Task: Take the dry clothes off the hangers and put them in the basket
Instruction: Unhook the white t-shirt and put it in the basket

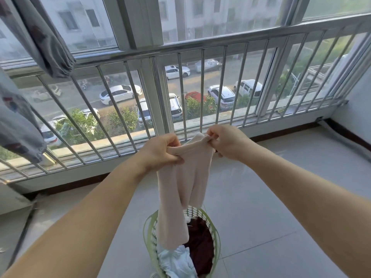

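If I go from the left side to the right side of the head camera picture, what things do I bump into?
Hanging grey clothes → left hand → pale pink garment held over the green basket → right hand → white wall.

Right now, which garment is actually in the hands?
The pale pink garment: left hand and right hand pinch its top edge above the green basket. The dark red and white clothes lie inside; grey ones hang.

The basket [149, 233] stands on the floor [271, 197], before the window railing [200, 47]. A garment [184, 177] hangs directly above the basket. More clothes [200, 237] lie in the basket.
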Motion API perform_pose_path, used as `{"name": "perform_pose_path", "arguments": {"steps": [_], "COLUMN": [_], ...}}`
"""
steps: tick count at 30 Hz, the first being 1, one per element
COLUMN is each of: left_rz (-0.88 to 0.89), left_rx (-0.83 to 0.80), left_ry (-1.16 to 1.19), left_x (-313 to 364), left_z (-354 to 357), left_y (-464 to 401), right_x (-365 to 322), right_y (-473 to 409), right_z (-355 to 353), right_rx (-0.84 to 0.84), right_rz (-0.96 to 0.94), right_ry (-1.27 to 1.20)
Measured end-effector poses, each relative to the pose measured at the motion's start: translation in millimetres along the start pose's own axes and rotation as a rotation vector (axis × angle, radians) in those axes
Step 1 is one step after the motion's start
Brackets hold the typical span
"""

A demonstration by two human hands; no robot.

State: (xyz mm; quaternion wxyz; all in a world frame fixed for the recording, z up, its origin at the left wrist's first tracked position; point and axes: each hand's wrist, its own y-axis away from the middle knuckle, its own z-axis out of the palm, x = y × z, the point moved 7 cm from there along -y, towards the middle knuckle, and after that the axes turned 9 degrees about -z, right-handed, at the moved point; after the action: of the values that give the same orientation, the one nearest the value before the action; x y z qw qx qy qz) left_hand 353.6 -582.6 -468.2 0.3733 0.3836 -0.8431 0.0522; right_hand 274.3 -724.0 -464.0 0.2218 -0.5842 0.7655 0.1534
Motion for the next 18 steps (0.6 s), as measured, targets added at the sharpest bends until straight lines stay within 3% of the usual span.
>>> {"name": "perform_pose_path", "arguments": {"steps": [2,4,11,18], "left_rz": [-0.032,-0.065,-0.188,-0.294], "left_rx": [-0.016,-0.026,-0.052,-0.105], "left_ry": [0.015,0.017,-0.053,-0.081], "left_x": [-5.9,-13.0,-55.5,-111.0], "left_z": [-1.4,-3.1,5.8,54.8], "left_y": [2.1,3.9,4.5,-1.5], "right_x": [4.1,4.7,-2.1,24.2], "right_y": [2.2,1.3,-7.9,-18.1], "right_z": [9.8,18.0,37.2,103.8], "right_rx": [0.004,-0.002,-0.046,-0.209], "right_rz": [0.08,0.088,-0.123,-0.102], "right_ry": [-0.24,-0.311,-0.019,0.123]}}
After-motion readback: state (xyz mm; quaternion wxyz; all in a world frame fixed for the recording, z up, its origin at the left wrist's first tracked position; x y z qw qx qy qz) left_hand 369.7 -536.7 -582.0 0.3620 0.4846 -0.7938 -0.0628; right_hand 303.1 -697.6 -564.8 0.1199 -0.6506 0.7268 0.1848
